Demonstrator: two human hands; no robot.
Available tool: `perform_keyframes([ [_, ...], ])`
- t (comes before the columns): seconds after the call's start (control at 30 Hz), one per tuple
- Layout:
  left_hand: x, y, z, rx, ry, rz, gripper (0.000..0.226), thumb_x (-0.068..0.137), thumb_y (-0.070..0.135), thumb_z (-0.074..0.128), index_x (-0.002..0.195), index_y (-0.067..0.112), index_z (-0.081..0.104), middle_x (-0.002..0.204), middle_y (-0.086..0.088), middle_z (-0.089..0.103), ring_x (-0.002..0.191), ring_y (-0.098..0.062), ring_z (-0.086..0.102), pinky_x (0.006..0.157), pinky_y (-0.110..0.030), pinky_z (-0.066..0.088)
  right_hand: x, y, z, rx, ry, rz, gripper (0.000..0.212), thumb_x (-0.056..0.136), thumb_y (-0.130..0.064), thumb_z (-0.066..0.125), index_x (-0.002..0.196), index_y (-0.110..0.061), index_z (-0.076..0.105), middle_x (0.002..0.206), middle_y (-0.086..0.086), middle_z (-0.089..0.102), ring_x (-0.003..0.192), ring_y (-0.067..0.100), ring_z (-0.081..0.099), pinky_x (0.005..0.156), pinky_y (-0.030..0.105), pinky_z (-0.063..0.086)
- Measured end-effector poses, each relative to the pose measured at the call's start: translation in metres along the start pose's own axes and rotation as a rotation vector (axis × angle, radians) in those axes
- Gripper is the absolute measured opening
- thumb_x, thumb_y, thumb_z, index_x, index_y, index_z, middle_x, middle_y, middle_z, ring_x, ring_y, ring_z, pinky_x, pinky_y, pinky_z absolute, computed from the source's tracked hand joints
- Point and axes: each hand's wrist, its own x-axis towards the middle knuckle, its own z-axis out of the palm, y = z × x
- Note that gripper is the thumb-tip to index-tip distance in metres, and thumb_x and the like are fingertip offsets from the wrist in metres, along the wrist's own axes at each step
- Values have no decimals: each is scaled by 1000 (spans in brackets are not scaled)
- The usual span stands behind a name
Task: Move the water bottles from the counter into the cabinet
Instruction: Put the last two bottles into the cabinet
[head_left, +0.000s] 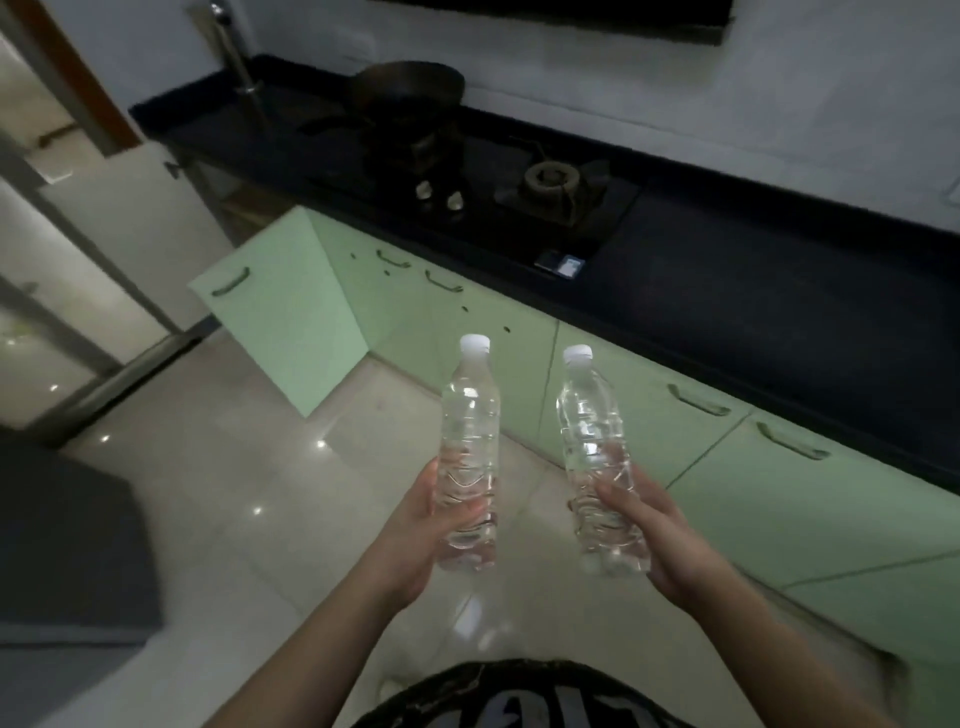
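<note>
I see the black counter (727, 291) carrying a gas hob (467, 182), pale green cabinets below, 1 cabinet door (280, 312) swung open. My left hand (415, 540) and right hand (660, 540) each hold 1 clear water bottle, left bottle (470, 447) and right bottle (595, 447), fingers wrapped round the lower halves, caps up, above the floor.

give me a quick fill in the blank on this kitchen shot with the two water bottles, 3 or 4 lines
1. The left hand and the right hand each hold one clear water ____.
2. Both bottles, the left bottle and the right bottle, have ____ caps.
3. One green cabinet door under the counter stands ____.
4. A dark pan sits on the gas ____.

Missing words: bottle; white; open; stove
</note>
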Motion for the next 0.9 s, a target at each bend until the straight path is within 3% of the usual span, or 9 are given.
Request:
perform_keyframes([
  [0.13, -33, 3, -66, -89, 109, 93, 59, 72, 13, 75, 128, 15, 55, 104, -11, 69, 90, -25, 67, 72, -36, 55, 26, 9, 65, -46, -117, 8, 59, 67, -34, 83, 121, -18, 63, 105, 17, 67, 96, 30, 63, 81, 42, 52],
  [0.27, -73, 5, -143, -202, 211, 118, 68, 68, 20, 80, 130, 15, 54, 104, -11, 69, 90, -24, 68, 70, -36, 55, 50, 25, 156, -149, -249, 44, 78, 56, -44, 89, 122, -14, 61, 104, 16, 65, 94, 30, 61, 75, 39, 51],
  [0.4, -107, 11, -222, -283, 323, 153, 57, 73, 23, 77, 126, 15, 58, 107, -17, 67, 92, -26, 66, 71, -38, 55, 73, 42, 251, -264, -326, 40, 78, 51, -50, 89, 116, -16, 65, 105, 12, 69, 94, 24, 68, 68, 33, 55],
  [0.53, -138, 17, -286, -337, 432, 171, 60, 66, 30, 80, 122, 19, 61, 106, -17, 66, 95, -29, 63, 80, -45, 53, 94, 63, 325, -225, -401, 82, 71, 50, -51, 90, 111, -21, 69, 105, 14, 67, 97, 31, 63, 82, 43, 49],
  [0.73, -153, 31, -358, -313, 517, 171, 60, 69, 34, 82, 122, 17, 60, 106, -17, 65, 98, -33, 61, 93, -58, 47, 130, 71, 395, -278, -483, 92, 70, 52, -53, 89, 114, -27, 68, 107, 13, 68, 100, 32, 64, 89, 48, 48],
  [0.9, -119, 44, -400, -332, 536, 170, 60, 72, 31, 79, 123, 9, 57, 103, -18, 64, 92, -30, 62, 82, -49, 50, 180, 64, 426, -327, -513, 91, 71, 48, -54, 89, 109, -25, 70, 103, 7, 71, 93, 20, 69, 69, 30, 57],
])
